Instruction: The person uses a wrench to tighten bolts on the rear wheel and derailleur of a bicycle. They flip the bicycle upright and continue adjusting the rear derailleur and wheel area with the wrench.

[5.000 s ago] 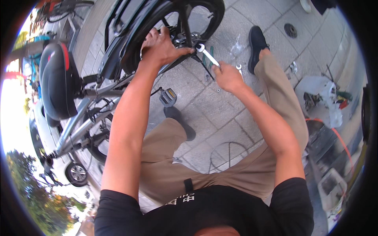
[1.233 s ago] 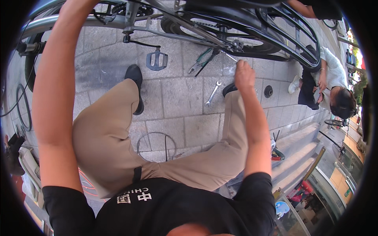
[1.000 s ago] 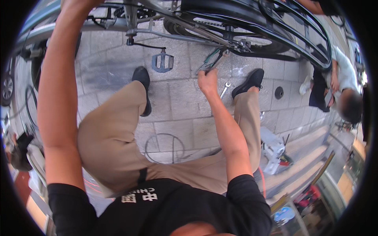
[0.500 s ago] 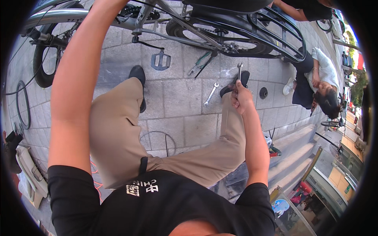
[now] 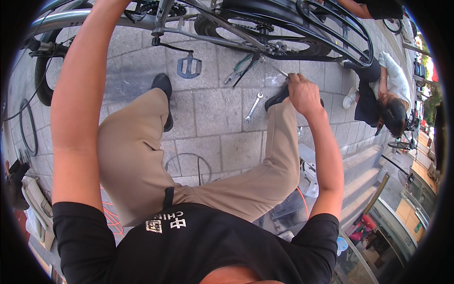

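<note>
My right hand [image 5: 304, 92] is closed around the handle of a silver wrench [image 5: 282, 72]. The wrench slants up and left out of my fist, its far end blurred below the rear axle of the bicycle [image 5: 265, 46]. I cannot tell whether it touches the bike. My left arm [image 5: 80, 90] reaches past the upper edge over the grey bicycle frame, so that hand is out of sight. Below the rear wheel, a second wrench [image 5: 254, 107] lies on the paving. Green-handled pliers [image 5: 239, 68] lie closer to the wheel, beside a dark rod-shaped tool.
A pedal [image 5: 189, 67] on its crank juts out above my shoes. Behind it stretches a black rear rack [image 5: 338, 31]. Someone in a white top [image 5: 395, 78] crouches at the right; another person's arm [image 5: 354, 8] shows at the top. Steps [image 5: 362, 173] rise at the lower right.
My right hand has moved up and to the right, turning from palm-side to knuckles-up. Its wrench swings from upright to slanting toward the rear axle. The view has shifted slightly.
</note>
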Demonstrator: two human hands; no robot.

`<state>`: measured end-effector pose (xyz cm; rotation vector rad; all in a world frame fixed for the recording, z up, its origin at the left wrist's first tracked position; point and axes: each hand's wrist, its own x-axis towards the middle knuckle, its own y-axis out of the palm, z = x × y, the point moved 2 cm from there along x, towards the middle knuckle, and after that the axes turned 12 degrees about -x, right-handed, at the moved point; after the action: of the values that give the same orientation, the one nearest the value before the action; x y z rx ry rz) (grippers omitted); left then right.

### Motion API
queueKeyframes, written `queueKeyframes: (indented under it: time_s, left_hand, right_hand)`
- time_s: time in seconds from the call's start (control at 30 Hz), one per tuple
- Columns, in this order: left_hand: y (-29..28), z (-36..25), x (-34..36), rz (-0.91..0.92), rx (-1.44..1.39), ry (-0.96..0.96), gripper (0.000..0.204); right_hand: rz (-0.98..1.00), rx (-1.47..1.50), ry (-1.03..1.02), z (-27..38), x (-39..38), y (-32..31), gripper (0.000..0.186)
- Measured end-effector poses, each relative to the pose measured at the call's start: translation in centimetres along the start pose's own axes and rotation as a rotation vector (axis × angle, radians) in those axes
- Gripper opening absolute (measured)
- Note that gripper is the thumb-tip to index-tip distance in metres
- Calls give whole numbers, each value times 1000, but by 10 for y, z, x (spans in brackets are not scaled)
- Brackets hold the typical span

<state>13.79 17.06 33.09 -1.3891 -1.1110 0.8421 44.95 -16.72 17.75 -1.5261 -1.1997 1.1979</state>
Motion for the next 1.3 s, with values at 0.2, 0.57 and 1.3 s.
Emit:
queueKeyframes:
  time_s: [0.2, 0.57, 1.3]
  left_hand:
    - [6, 4, 2, -19, 36, 26, 29]
    - [19, 21, 4, -192, 37, 268, 27]
    - [7, -19, -4, -148, -165, 217, 32]
  right_hand:
    - [-168, -133, -85, -13, 19, 10, 15]
    - [-224, -179, -19, -37, 23, 70, 8]
    - [400, 1750, 1014, 109, -59, 66, 50]
